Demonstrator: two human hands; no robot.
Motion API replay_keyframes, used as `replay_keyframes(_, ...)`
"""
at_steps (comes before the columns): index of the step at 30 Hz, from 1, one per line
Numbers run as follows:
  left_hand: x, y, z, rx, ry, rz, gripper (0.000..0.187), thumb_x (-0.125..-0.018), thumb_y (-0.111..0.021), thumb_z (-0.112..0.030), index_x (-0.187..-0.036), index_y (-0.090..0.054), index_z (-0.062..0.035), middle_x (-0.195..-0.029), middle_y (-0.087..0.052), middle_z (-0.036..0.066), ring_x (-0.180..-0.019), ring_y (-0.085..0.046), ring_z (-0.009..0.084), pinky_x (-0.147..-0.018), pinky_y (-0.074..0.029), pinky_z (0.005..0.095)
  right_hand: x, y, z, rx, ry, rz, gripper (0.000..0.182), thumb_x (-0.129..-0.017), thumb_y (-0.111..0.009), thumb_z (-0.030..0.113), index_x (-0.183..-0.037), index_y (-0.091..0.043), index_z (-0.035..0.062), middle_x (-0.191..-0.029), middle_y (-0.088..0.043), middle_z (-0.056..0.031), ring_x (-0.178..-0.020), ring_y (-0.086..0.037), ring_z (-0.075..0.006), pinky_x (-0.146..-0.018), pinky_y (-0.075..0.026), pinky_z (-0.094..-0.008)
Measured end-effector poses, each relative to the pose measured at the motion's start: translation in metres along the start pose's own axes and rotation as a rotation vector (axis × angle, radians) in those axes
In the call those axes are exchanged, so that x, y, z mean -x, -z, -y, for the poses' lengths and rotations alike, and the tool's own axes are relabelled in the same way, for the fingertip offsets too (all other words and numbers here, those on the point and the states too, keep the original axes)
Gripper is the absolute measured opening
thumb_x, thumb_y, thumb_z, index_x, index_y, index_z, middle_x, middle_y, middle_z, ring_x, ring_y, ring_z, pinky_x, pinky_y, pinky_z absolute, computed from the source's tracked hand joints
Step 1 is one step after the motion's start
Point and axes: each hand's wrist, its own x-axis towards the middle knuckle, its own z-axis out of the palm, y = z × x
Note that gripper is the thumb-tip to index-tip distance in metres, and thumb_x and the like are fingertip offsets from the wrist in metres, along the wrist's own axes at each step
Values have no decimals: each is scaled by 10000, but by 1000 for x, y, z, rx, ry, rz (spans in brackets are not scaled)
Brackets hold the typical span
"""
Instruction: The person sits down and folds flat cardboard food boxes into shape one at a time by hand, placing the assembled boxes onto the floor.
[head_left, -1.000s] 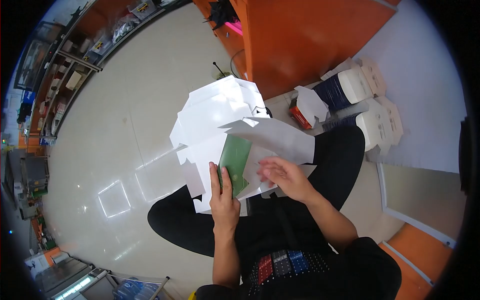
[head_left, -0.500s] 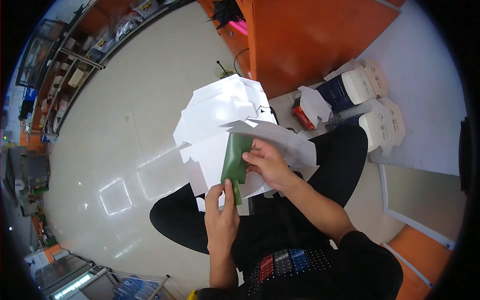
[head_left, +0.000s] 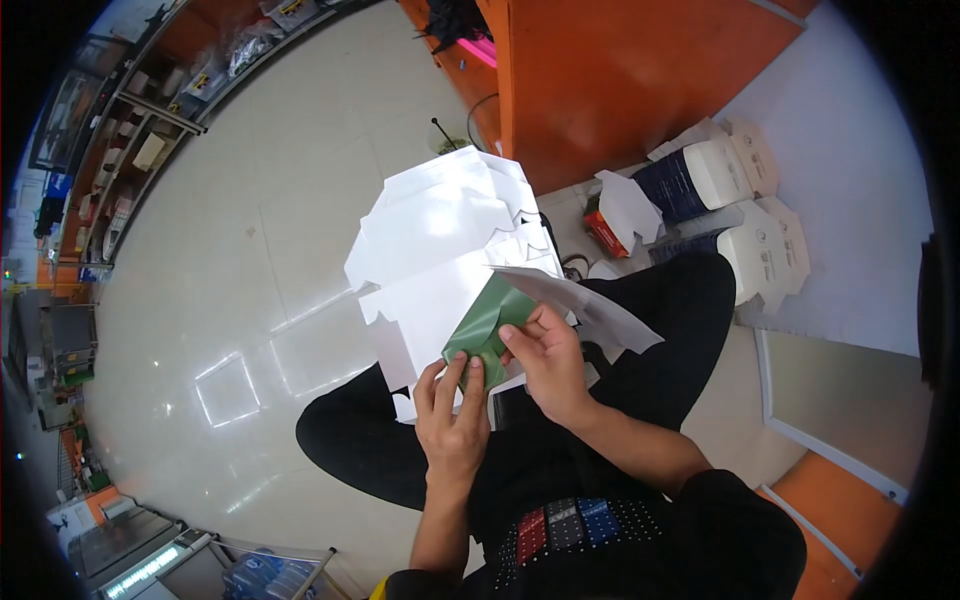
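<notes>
A glossy green folded card (head_left: 490,318) is held tilted over a stack of flat white die-cut box blanks (head_left: 430,225) in front of my lap. My left hand (head_left: 452,420) grips the card's lower edge, several fingertips pressed on its face. At the right edge, my right hand (head_left: 550,365) pinches it, thumb on top and the other fingers partly behind. A raised greyish-white flap (head_left: 590,305) stands out just beyond my right hand. The card's underside is hidden.
Part-folded boxes (head_left: 715,180) with dark blue sides stand by the wall at right, beside a red-and-white box (head_left: 615,220). An orange cabinet (head_left: 620,90) rises behind them. Shelves (head_left: 150,130) line the far left, and blue water bottles (head_left: 265,575) sit at lower left.
The green card has tilted rightward and now shows a wider face. My right hand has moved slightly down and right, while my left fingers have spread further across the card. The white flap has shifted.
</notes>
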Motion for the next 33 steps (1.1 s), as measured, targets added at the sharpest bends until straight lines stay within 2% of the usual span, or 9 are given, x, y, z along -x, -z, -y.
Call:
replay_keyframes(4, 1, -9, -5, -6, 58, -43, 419, -764, -740, 20, -1176, -713, -56, -1234, -659, 105, -1089, -586, 375, -910, -506, 440, 14, 0, -9, 19, 34, -5, 167, -1006, -582, 53, -1165, -557, 8, -1063, -672, -75, -899, -655, -111, -747, -565, -267)
replay_keyframes(10, -5, -18, -13, 78, 44, -23, 465, -792, -751, -40, -1250, -675, -49, -1318, -620, 122, -1160, -539, 375, -955, -471, 445, 18, 12, 5, -191, -152, -63, 226, -997, -583, 42, -1215, -570, -13, -1100, -656, -95, -938, -672, -151, -808, -610, -317)
replay_keyframes(14, -19, -8, -5, 355, 105, 51, 521, -823, -755, -113, -1318, -629, -7, -1392, -567, 169, -1266, -493, 382, -1052, -406, 457, 14, 26, 16, -159, -163, 10, 255, -997, -585, 40, -1246, -570, -13, -1150, -653, -100, -986, -670, -159, -831, -608, -327)
replay_keyframes(18, -38, -11, -5, 674, 292, 194, 545, -847, -782, -141, -1335, -603, 22, -1265, -653, 202, -1168, -624, 369, -962, -505, 402, 13, 37, 19, -90, -178, 121, 326, -980, -614, 37, -1292, -548, -28, -1176, -651, -134, -1019, -672, -182, -819, -590, -334)
replay_keyframes(21, -46, -8, -13, 604, 270, 223, 524, -842, -786, -106, -1323, -612, 8, -1192, -689, 207, -1078, -691, 323, -924, -531, 366, 16, 39, 32, 489, 274, -98, 381, -951, -646, 39, -1302, -528, -48, -1169, -654, -179, -1009, -680, -214, -819, -579, -335)
replay_keyframes(24, -45, -7, -16, 574, 286, 235, 494, -840, -785, -92, -1297, -626, 6, -1179, -691, 214, -1067, -695, 318, -920, -533, 368, 14, 38, 49, 692, 617, -167, 467, -923, -668, 34, -1345, -492, -61, -1162, -652, -221, -973, -694, -242, -803, -568, -327)
replay_keyframes(28, -43, -7, -14, 517, 236, 207, 461, -849, -765, -59, -1283, -627, 8, -1176, -687, 215, -1054, -698, 327, -908, -540, 378, 11, 38, 70, 722, 417, 8, 397, -972, -601, 62, -1337, -530, -76, -1086, -699, -212, -885, -713, -223, -776, -554, -308)
replay_keyframes(29, -43, -8, -14, 505, 223, 193, 461, -854, -754, -52, -1291, -620, 6, -1172, -685, 214, -1037, -699, 338, -886, -550, 387, 11, 41, 70, 707, 415, 43, 309, -989, -587, 87, -1255, -614, -68, -1097, -715, -197, -871, -712, -204, -751, -550, -300)
replay_keyframes(33, -43, -9, -15, 429, 185, 177, 461, -877, -710, -34, -1320, -589, 7, -1162, -672, 217, -1006, -689, 374, -846, -563, 412, 14, 34, 65, 679, 369, 9, 245, -964, -625, 59, -1187, -686, -25, -1143, -716, -165, -801, -691, -165, -682, -533, -258)
